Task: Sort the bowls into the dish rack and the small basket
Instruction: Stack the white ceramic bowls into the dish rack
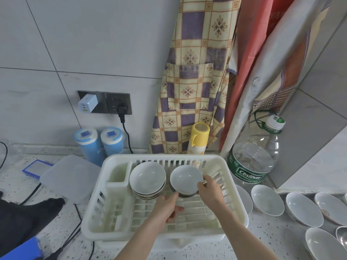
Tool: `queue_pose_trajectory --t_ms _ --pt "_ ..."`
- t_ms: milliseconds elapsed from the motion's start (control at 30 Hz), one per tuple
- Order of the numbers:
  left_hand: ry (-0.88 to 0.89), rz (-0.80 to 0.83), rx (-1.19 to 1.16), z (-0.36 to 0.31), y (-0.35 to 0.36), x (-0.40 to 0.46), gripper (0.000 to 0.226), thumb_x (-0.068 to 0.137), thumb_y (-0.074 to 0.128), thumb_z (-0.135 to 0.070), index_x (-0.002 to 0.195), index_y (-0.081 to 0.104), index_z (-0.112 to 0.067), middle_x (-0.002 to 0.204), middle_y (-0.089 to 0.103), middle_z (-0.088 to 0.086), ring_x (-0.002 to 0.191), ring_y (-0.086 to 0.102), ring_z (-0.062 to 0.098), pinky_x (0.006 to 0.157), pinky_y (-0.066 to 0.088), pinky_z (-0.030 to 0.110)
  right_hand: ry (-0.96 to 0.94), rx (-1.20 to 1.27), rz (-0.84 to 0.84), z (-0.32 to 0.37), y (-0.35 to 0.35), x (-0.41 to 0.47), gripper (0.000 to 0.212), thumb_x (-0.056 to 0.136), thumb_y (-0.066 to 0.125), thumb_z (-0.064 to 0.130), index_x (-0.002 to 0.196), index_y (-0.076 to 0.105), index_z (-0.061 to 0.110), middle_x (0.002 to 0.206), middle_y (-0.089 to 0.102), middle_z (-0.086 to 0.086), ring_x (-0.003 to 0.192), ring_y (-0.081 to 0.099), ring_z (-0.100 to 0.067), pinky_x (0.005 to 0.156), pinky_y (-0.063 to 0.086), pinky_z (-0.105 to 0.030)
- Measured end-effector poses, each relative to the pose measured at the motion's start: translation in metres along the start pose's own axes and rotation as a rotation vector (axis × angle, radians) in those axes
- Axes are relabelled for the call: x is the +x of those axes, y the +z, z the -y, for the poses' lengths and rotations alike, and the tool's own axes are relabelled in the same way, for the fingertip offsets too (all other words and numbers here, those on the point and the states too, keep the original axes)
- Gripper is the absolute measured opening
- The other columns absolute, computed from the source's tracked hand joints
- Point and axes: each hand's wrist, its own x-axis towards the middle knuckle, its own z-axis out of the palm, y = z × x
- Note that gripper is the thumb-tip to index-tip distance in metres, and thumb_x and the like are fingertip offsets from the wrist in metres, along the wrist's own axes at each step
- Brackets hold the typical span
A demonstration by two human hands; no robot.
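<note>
On the speckled countertop (262,241), against a grey tiled wall (75,44), a white plastic dish rack (120,218) sits near the middle of the view. Hanging at the far right are a checked apron (195,81) and other cloths, and just right of the rack stands a large clear water bottle (253,162) with a green label. A frosted plastic lid (69,177) lies to the left of the rack, with two blue canisters (99,143) behind it under a wall socket (114,103) carrying a white charger and a black plug. A yellow-capped bottle (198,139) stands just beyond the rack's far rim.

Inside the rack, at the far left, a stack of white bowls (147,180) leans tilted beside the cutlery compartment. To its right a single white bowl (185,180) is held tilted above the rack floor, its opening facing the camera. The right hand (210,190) grips this bowl at its right rim, thumb curled over the edge. The left hand (167,207) has its fingers loosely curled, with the fingertips touching the bowl's lower left edge.

More white bowls (267,202) lie open side up in a loose row on the counter to the right of the rack, reaching toward the near right corner.
</note>
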Motion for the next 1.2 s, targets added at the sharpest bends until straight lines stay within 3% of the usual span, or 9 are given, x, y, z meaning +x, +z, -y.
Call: queue_pose_trajectory --t_ms 200,333,467,667,767,967,1200 --pt "0.070 -0.062 -0.136 0.004 0.007 0.012 0.008 0.098 0.054 -0.026 0.099 0.059 -0.019 0.081 0.075 0.013 0.034 0.041 0.010 0.034 0.026 0.015 0.008 -0.060 -0.006 0.000 0.003 0.001 0.037 0.089 0.045 0.025 0.125 0.055 0.019 0.081 0.067 -0.002 0.068 0.061 -0.020 0.054 0.043 -0.027" --pt "0.112 -0.072 -0.152 0.006 0.007 0.013 0.008 0.096 0.055 -0.022 0.095 0.063 -0.020 0.084 0.077 0.014 0.038 0.041 0.011 0.038 0.030 0.018 0.018 -0.069 -0.004 -0.001 0.004 0.001 0.038 0.089 0.045 0.028 0.125 0.053 0.020 0.081 0.066 -0.003 0.073 0.062 -0.024 0.058 0.044 -0.029" --pt "0.124 -0.071 -0.171 0.008 0.006 0.014 0.008 0.096 0.056 -0.018 0.095 0.064 -0.019 0.080 0.077 0.012 0.037 0.041 0.011 0.037 0.029 0.018 0.005 -0.091 -0.001 -0.004 0.006 0.002 0.035 0.092 0.044 0.028 0.126 0.049 0.022 0.080 0.062 0.000 0.068 0.058 -0.018 0.053 0.039 -0.028" --pt "0.113 -0.070 -0.188 0.009 0.007 0.014 0.010 0.097 0.056 -0.019 0.094 0.066 -0.017 0.079 0.078 0.010 0.038 0.041 0.011 0.037 0.030 0.018 0.064 -0.006 0.037 -0.008 0.009 0.005 0.037 0.095 0.043 0.029 0.129 0.048 0.017 0.089 0.071 -0.005 0.081 0.064 -0.021 0.067 0.048 -0.030" --pt "0.103 -0.043 -0.234 0.009 0.006 0.014 0.009 0.096 0.059 -0.018 0.094 0.068 -0.017 0.087 0.077 0.016 0.041 0.042 0.011 0.036 0.029 0.018 0.111 0.073 0.094 -0.007 0.009 0.007 0.036 0.094 0.042 0.024 0.127 0.054 0.015 0.072 0.072 0.001 0.056 0.055 -0.008 0.049 0.040 -0.021" --pt "0.098 -0.011 -0.243 0.010 0.007 0.018 0.012 0.097 0.059 -0.020 0.102 0.068 -0.013 0.095 0.075 0.020 0.039 0.044 0.009 0.037 0.028 0.018 0.166 0.190 0.089 -0.008 0.009 0.009 0.029 0.093 0.047 0.023 0.120 0.055 0.018 0.062 0.072 0.001 0.033 0.048 0.003 0.047 0.040 -0.021" --pt "0.094 0.023 -0.262 0.011 0.008 0.021 0.008 0.097 0.061 -0.022 0.100 0.068 -0.019 0.089 0.075 0.016 0.042 0.044 0.010 0.042 0.029 0.021 0.170 0.189 0.058 -0.011 0.010 0.011 0.028 0.089 0.046 0.019 0.115 0.056 0.019 0.059 0.071 0.001 0.044 0.051 -0.006 0.050 0.040 -0.023"
